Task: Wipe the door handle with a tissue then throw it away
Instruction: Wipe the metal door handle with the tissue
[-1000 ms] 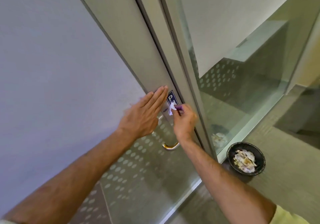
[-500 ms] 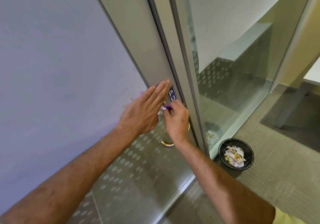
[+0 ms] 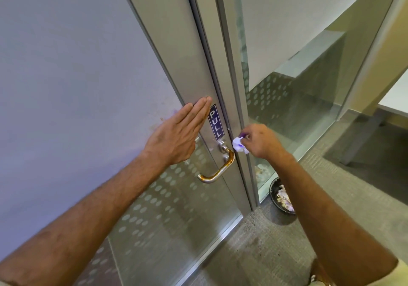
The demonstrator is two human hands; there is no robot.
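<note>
A curved metal door handle (image 3: 217, 171) is fixed to the glass door's metal stile, below a blue PULL sign (image 3: 216, 122). My left hand (image 3: 176, 135) lies flat against the door, fingers straight and together, just left of the sign. My right hand (image 3: 260, 141) pinches a small crumpled white tissue (image 3: 238, 145) with purple marks. The tissue sits just right of the handle's upper mount, slightly apart from it. A black bin (image 3: 274, 195) holding crumpled tissues stands on the floor, partly hidden behind my right forearm.
The door frame and a fixed glass panel (image 3: 287, 100) with frosted dots rise to the right of the handle. Grey carpet (image 3: 254, 252) covers the floor. A white table edge (image 3: 395, 100) shows at far right.
My right hand has drawn the tissue rightward, off the handle's top, uncovering the handle and the whole PULL sign. The left hand stays flat on the door.
</note>
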